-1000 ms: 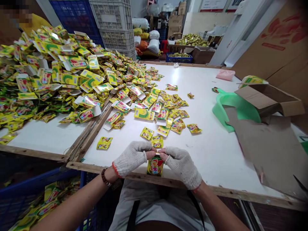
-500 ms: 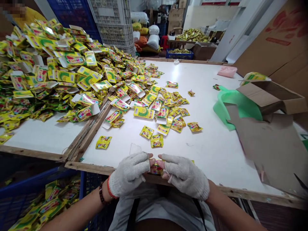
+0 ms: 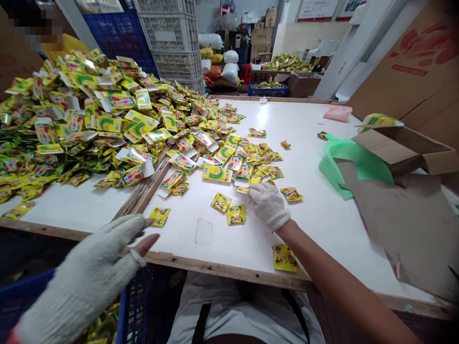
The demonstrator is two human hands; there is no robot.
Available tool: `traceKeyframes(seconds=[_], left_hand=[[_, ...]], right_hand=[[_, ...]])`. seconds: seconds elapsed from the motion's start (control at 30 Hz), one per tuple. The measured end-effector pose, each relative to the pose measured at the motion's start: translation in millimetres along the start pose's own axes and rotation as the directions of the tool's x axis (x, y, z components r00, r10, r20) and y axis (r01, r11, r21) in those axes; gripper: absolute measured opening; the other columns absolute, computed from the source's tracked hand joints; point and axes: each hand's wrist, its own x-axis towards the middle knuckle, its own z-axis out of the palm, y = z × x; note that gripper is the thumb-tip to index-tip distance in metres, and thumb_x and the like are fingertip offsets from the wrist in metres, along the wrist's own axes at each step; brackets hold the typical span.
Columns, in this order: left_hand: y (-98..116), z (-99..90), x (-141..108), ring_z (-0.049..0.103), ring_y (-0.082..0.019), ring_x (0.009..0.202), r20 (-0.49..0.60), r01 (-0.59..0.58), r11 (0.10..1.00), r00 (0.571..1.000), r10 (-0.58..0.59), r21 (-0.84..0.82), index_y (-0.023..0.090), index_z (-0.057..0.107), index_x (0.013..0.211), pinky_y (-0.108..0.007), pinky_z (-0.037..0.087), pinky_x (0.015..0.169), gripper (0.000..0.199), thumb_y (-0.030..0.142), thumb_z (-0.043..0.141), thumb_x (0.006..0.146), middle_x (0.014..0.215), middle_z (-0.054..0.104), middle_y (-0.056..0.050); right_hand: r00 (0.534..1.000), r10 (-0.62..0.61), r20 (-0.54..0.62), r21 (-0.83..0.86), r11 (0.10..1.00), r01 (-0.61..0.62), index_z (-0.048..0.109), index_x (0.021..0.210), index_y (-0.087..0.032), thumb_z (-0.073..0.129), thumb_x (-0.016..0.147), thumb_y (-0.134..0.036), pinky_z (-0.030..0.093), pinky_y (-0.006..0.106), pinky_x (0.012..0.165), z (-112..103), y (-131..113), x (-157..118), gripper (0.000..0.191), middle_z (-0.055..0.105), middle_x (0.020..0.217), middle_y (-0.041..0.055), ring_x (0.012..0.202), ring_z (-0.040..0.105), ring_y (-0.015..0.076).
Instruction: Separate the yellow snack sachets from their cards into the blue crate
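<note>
My left hand [image 3: 96,260], in a white fingertip-less glove, hovers over the table's front edge at the left, fingers apart and nothing in it. A yellow packet [image 3: 159,216] lies just beyond its fingertips. My right hand [image 3: 268,204], gloved too, reaches to the near side of the small pile, its fingers bent down at a yellow box [image 3: 243,189]; whether they grip it is hidden. Two packets [image 3: 235,215] lie left of that hand. Another yellow packet [image 3: 286,258] rests by the front edge, beside my right forearm.
A large heap of yellow boxes and packets [image 3: 118,100] covers the left. On the right are a green scoop [image 3: 333,165], an open carton [image 3: 409,148] and flat cardboard [image 3: 405,224]. A blue crate [image 3: 122,310] holding boxes stands below the left edge. Part of a person shows top left.
My hands have parted from the box they held together at the front edge. The left moved left and opened; the right went forward to the pile. That box is out of sight.
</note>
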Motion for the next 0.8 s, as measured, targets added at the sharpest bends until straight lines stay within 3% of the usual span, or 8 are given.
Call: traceKeyframes(seconds=[0.17, 0.27, 0.33, 0.4, 0.53, 0.6, 0.67, 0.8], left_hand=[[58.3, 73.1, 15.4, 0.056, -0.020, 0.103, -0.130, -0.236, 0.901, 0.971, 0.202, -0.364, 0.019, 0.053, 0.098, -0.034, 0.044, 0.093, 0.020, 0.026, 0.058, 0.080, 0.109, 0.060, -0.006], [85.7, 115.8, 21.9, 0.055, -0.020, 0.107, -0.083, -0.193, 0.761, 0.980, 0.181, -0.620, 0.018, 0.048, 0.100, -0.035, 0.046, 0.094, 0.033, 0.025, 0.066, 0.073, 0.112, 0.057, -0.009], [95.8, 137.1, 22.7, 0.061, -0.018, 0.095, 0.061, -0.056, 0.663, 0.986, 0.153, -0.746, 0.018, 0.048, 0.098, -0.032, 0.051, 0.084, 0.031, 0.023, 0.065, 0.073, 0.102, 0.060, -0.007], [99.6, 150.7, 21.8, 0.064, -0.015, 0.081, 0.196, 0.092, 0.565, 0.972, 0.127, -0.820, 0.017, 0.048, 0.093, -0.028, 0.054, 0.075, 0.021, 0.021, 0.061, 0.077, 0.090, 0.062, -0.004], [97.5, 158.0, 21.1, 0.064, -0.015, 0.082, 0.227, 0.164, 0.476, 0.971, 0.078, -0.864, 0.015, 0.056, 0.093, -0.028, 0.053, 0.076, 0.019, 0.021, 0.062, 0.076, 0.091, 0.065, -0.004], [96.2, 156.3, 22.6, 0.063, -0.016, 0.085, 0.177, 0.095, 0.535, 0.979, 0.105, -0.839, 0.014, 0.061, 0.094, -0.028, 0.052, 0.079, 0.019, 0.020, 0.063, 0.076, 0.093, 0.066, -0.005], [96.1, 154.5, 24.6, 0.063, -0.016, 0.084, 0.118, -0.008, 0.599, 0.978, 0.171, -0.801, 0.015, 0.066, 0.091, -0.027, 0.051, 0.079, 0.015, 0.019, 0.061, 0.078, 0.090, 0.067, -0.005], [96.9, 153.9, 26.1, 0.062, -0.016, 0.080, 0.096, -0.083, 0.631, 0.965, 0.245, -0.772, 0.015, 0.069, 0.086, -0.027, 0.051, 0.074, 0.015, 0.023, 0.058, 0.081, 0.083, 0.067, -0.005]], right_hand=[[0.997, 0.075, -0.026, 0.231, 0.971, -0.067, 0.060, 0.068, -0.015, 0.047, 0.077, -0.012, 0.040, 0.026, 0.068, -54.3, -10.7, -19.0, 0.016, 0.061, 0.071, 0.0036, 0.071, 0.053, 0.0159], [0.989, 0.086, 0.119, 0.405, 0.906, -0.127, 0.061, 0.066, -0.016, 0.047, 0.078, -0.016, 0.040, 0.023, 0.060, -67.8, -19.9, -38.5, 0.019, 0.060, 0.065, 0.0005, 0.063, 0.054, 0.0131], [0.973, 0.133, 0.187, 0.500, 0.840, -0.211, 0.063, 0.067, -0.016, 0.049, 0.078, -0.019, 0.041, 0.023, 0.057, -61.0, -25.3, -53.2, 0.018, 0.062, 0.064, -0.0003, 0.061, 0.055, 0.0127], [0.943, 0.277, 0.187, 0.620, 0.711, -0.332, 0.063, 0.075, -0.016, 0.050, 0.079, -0.024, 0.045, 0.023, 0.056, -45.5, -30.4, -69.3, 0.016, 0.064, 0.067, 0.0005, 0.061, 0.058, 0.0132], [0.852, 0.508, 0.127, 0.842, 0.399, -0.364, 0.058, 0.091, -0.017, 0.055, 0.080, -0.033, 0.053, 0.026, 0.058, -12.6, -38.0, -101.2, 0.020, 0.067, 0.080, 0.0039, 0.069, 0.064, 0.0161], [0.852, 0.521, 0.049, 0.838, 0.442, -0.319, 0.060, 0.092, -0.018, 0.059, 0.078, -0.030, 0.055, 0.029, 0.067, -2.8, -38.7, -112.8, 0.019, 0.069, 0.087, 0.0052, 0.078, 0.065, 0.0183], [0.860, 0.504, -0.073, 0.773, 0.573, -0.270, 0.064, 0.095, -0.018, 0.061, 0.077, -0.025, 0.055, 0.032, 0.075, 2.1, -37.2, -120.1, 0.019, 0.070, 0.091, 0.0061, 0.082, 0.066, 0.0194], [0.919, 0.326, -0.223, 0.656, 0.748, -0.106, 0.065, 0.104, -0.023, 0.056, 0.079, -0.015, 0.056, 0.031, 0.078, 3.3, -32.8, -126.1, 0.028, 0.070, 0.100, 0.0043, 0.085, 0.067, 0.0183]])
